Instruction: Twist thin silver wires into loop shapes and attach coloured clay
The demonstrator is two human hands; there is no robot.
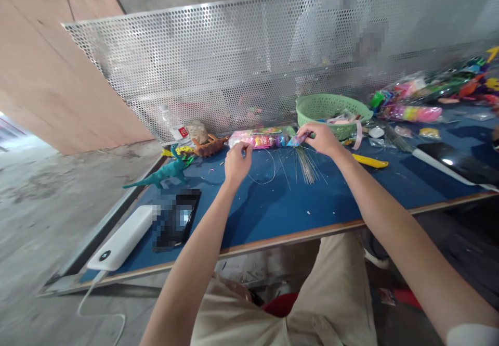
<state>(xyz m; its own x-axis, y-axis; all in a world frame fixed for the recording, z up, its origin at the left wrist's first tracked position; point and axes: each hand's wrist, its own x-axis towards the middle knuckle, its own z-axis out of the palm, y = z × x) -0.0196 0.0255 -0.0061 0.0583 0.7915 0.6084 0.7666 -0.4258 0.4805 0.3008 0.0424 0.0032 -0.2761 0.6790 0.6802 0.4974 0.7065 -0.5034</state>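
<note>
My left hand point(238, 161) is closed in a pinch at the left end of a clear-wrapped row of colourful pieces point(265, 141). Whatever sits between those fingers is too small to make out. At the row's other end, my right hand point(322, 137) pinches a shiny blue-and-purple piece point(297, 140); whether it joins the row I cannot tell. A thin pale loop of thread or wire point(268, 179) curves over the table between my hands. Below my right hand lies a bundle of thin wires point(307, 166), fanned out.
On the blue table point(268, 213) are a teal toy dinosaur point(167, 173), a brown toy animal point(210, 146), a phone point(180, 218), a white power bank point(122, 239), a green basket point(331, 101) and a yellow cutter point(370, 161). A perforated metal panel point(218, 60) stands behind, with a person beyond.
</note>
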